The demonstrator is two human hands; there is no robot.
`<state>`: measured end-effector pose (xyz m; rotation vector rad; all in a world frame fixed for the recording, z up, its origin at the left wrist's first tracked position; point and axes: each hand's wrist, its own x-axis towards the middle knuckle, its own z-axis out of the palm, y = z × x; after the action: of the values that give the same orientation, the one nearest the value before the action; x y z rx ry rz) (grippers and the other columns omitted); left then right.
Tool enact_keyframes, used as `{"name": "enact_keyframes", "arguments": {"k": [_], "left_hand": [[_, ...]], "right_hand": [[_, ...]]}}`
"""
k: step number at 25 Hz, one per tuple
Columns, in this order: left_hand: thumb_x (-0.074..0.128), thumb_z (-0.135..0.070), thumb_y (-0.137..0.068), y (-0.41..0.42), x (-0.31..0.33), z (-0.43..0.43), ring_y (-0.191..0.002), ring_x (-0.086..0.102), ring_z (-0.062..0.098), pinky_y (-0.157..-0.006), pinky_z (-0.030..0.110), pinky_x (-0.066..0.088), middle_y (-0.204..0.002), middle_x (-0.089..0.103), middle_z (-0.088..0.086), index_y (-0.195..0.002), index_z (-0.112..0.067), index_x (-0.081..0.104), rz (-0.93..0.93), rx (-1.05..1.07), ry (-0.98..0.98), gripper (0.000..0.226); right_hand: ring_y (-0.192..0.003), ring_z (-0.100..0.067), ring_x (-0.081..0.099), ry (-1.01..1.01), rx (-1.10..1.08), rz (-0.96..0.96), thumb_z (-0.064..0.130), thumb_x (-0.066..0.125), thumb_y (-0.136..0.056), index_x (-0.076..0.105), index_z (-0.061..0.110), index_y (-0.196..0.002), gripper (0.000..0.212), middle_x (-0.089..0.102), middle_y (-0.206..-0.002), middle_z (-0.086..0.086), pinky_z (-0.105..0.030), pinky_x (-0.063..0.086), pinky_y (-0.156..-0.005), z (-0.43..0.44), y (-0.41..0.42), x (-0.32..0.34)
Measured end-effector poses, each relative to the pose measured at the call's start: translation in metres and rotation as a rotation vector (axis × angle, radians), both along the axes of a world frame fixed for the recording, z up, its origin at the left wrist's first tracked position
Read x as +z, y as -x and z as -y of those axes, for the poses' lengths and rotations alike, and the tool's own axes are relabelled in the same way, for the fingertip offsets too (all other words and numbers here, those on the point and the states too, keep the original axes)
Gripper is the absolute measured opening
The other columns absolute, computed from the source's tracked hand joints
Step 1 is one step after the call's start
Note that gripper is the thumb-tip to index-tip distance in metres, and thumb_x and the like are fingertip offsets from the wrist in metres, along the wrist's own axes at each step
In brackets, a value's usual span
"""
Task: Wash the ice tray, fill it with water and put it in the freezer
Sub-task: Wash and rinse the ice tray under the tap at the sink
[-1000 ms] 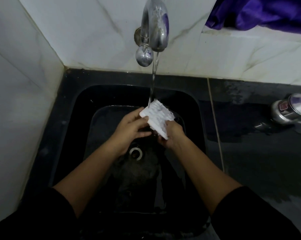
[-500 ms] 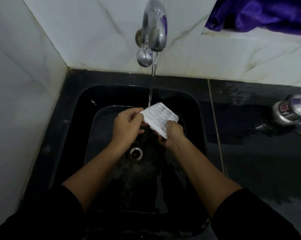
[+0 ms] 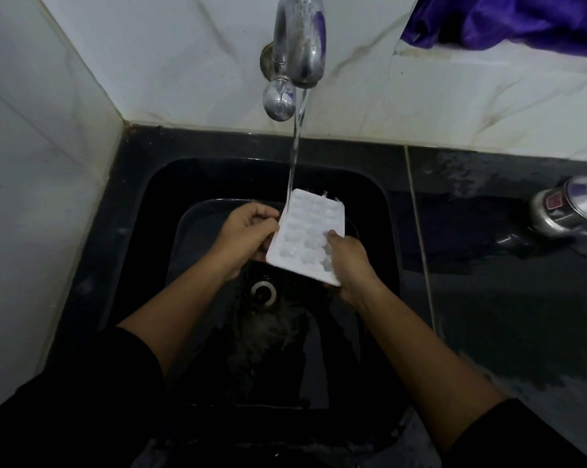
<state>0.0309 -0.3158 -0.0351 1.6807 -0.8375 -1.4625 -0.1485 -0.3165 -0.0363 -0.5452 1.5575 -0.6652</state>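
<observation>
Since the earlier frame we note that the white rectangular plastic ice tray (image 3: 307,238) has turned from a steep angle to nearly flat, cavities facing up. We find it held above the black sink basin (image 3: 217,177), its far left corner under the stream (image 3: 295,146) from the chrome wall tap (image 3: 300,38). We judge the slight tilt lets rinse water run across the cells and drain off. The left hand (image 3: 248,233) pinches the tray's left edge, fingers curled. The right hand (image 3: 351,265) grips the near right corner, thumb on top, fingers underneath and out of sight.
</observation>
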Motion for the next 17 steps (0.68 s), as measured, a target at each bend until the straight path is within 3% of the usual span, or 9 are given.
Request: {"name": "enact_keyframes", "arguments": {"k": [3, 6, 8, 11, 14, 17], "left_hand": [[0.068, -0.002, -0.095, 0.002, -0.007, 0.004, -0.054, 0.065, 0.003, -0.042, 0.02, 0.048, -0.085, 0.067, 0.005, -0.121, -0.008, 0.064, 0.003, 0.098, 0.007, 0.026], [0.066, -0.006, -0.098, 0.016, -0.013, -0.011, -0.072, 0.07, 0.009, -0.048, 0.022, 0.053, -0.097, 0.069, 0.003, -0.121, -0.019, 0.061, -0.045, 0.056, 0.019, 0.027], [0.066, -0.007, -0.099, 0.019, -0.021, -0.013, -0.081, 0.07, 0.014, -0.051, 0.023, 0.055, -0.104, 0.07, 0.004, -0.125, -0.021, 0.06, -0.033, 0.087, 0.039, 0.03], [0.065, -0.007, -0.098, 0.006, -0.029, 0.008, -0.077, 0.069, 0.012, -0.051, 0.017, 0.052, -0.101, 0.069, 0.004, -0.132, -0.016, 0.06, 0.033, 0.257, 0.073, 0.035], [0.067, -0.009, -0.099, 0.012, -0.025, 0.015, -0.065, 0.068, 0.001, -0.05, 0.018, 0.052, -0.096, 0.066, 0.001, -0.13, -0.015, 0.058, -0.006, 0.193, 0.109, 0.033], [0.065, -0.014, -0.1, 0.024, -0.034, 0.008, -0.078, 0.069, 0.01, -0.054, 0.021, 0.053, -0.102, 0.07, 0.003, -0.13, -0.018, 0.061, 0.004, 0.16, 0.099, 0.03]], "right_hand": [[-0.08, -0.019, 0.072, 0.036, 0.104, -0.012, 0.029, 0.05, -0.109, 0.061, 0.009, -0.123, 0.027, 0.073, -0.104, -0.006, -0.023, 0.054, -0.05, -0.003, 0.007, -0.001], [-0.08, -0.021, 0.073, 0.055, 0.105, -0.052, 0.028, 0.051, -0.108, 0.061, 0.006, -0.128, 0.032, 0.073, -0.107, -0.009, -0.026, 0.055, -0.054, 0.008, 0.015, -0.003], [-0.089, -0.024, 0.074, 0.102, 0.139, -0.092, 0.03, 0.05, -0.108, 0.061, 0.009, -0.129, 0.031, 0.073, -0.111, -0.009, -0.033, 0.06, -0.064, 0.01, 0.017, -0.002], [-0.099, -0.026, 0.075, 0.168, 0.288, -0.119, 0.034, 0.049, -0.108, 0.062, 0.014, -0.126, 0.029, 0.074, -0.114, -0.008, -0.043, 0.063, -0.083, -0.003, 0.018, 0.001], [-0.093, -0.02, 0.076, 0.186, 0.214, -0.061, 0.033, 0.051, -0.108, 0.062, 0.015, -0.125, 0.027, 0.075, -0.114, -0.007, -0.033, 0.063, -0.071, -0.003, 0.023, 0.006], [-0.096, -0.017, 0.075, 0.236, 0.217, -0.114, 0.035, 0.05, -0.108, 0.06, 0.018, -0.128, 0.028, 0.073, -0.116, -0.003, -0.029, 0.06, -0.071, 0.003, 0.027, 0.012]]}}
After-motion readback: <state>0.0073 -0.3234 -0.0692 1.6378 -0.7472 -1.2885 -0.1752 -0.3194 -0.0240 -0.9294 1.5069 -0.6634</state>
